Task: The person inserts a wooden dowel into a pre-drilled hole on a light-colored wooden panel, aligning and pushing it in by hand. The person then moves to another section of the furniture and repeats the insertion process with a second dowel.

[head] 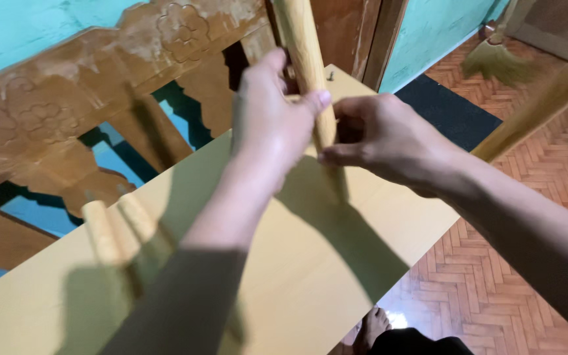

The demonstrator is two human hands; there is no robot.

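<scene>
A pale yellow board [310, 276] lies flat in front of me, with round wooden legs standing up from it. My left hand [267, 125] is wrapped around the far wooden leg [304, 52], thumb pressed on its front. My right hand [382, 141] pinches the same leg lower down, fingertips on its right side near where it meets the board. Two shorter wooden legs [116, 227] stick up at the board's left, partly behind my left forearm. Another wooden leg [540, 98] slants across the upper right.
A carved wooden furniture piece [67, 105] leans against a turquoise wall behind the board. A broom [494, 56] rests on the herringbone wood floor [494, 289] at the upper right, near a dark mat [448, 108]. My foot [373, 329] shows below the board's edge.
</scene>
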